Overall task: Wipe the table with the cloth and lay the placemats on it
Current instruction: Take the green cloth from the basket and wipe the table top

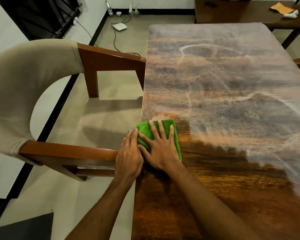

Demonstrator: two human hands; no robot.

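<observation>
A folded green cloth (165, 128) lies on the brown wood-grain table (223, 94) at its left edge, near me. My right hand (160, 151) presses flat on the cloth with fingers spread. Beside it, my left hand (129, 157) rests at the table's edge, its fingertips touching the cloth's left side. Pale smeared streaks cover the far and right parts of the tabletop; the near part looks darker. No placemats are in view on this table.
A wooden chair (97, 64) with a beige padded back stands to the left of the table, its arms reaching the edge. A second dark table (232, 13) at the back carries an orange cloth (281, 8). A white device (119, 26) and cables lie on the floor.
</observation>
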